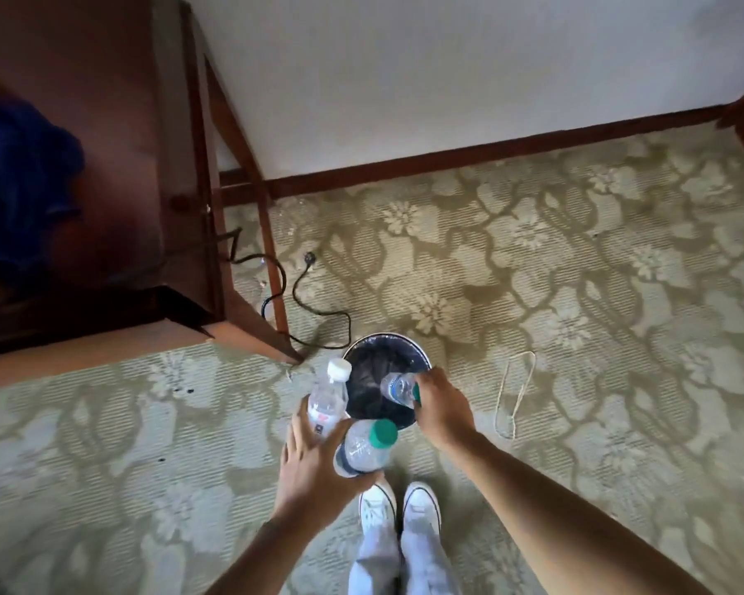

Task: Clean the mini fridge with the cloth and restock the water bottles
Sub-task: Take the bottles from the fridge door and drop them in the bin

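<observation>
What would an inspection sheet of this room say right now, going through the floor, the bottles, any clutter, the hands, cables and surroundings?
Surface: green floral carpet, a few dark spots at left.
Job's things: three water bottles; white-capped bottle and green-capped bottle in the left hand, third bottle held over the bin. No cloth or fridge seen.
Clutter: pale cord loop on the carpet right of the bin.
Hands: left hand has a grip on two bottles; right hand grips one by its neck end.
Cables: black power cable with its plug lying loose on the carpet.
Surroundings: wooden cabinet, white wall, dark baseboard, white shoes.
</observation>
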Tool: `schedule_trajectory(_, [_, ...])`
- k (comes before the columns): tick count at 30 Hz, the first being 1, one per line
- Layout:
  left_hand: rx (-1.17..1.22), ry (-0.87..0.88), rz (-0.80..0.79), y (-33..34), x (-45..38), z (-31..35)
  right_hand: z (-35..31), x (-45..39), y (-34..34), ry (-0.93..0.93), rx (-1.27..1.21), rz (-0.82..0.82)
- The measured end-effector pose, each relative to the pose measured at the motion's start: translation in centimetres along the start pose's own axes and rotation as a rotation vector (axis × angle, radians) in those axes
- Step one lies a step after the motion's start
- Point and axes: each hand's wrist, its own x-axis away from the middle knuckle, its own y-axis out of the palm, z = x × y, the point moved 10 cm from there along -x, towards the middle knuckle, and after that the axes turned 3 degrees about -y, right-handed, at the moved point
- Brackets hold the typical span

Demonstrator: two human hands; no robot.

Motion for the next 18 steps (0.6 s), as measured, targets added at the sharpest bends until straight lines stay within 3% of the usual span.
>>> schedule_trajectory(7, [-0.001, -0.005, 0.044, 1.7, -2.0, -1.9, 1.9, -2.5, 6.8, -0.004, 0.141, -0.142])
schedule_trajectory(18, [-0.037, -0.020, -0.062, 4.9, -3.8, -4.1, 0.8, -3.6, 12.5, -0.062, 0.183, -0.240])
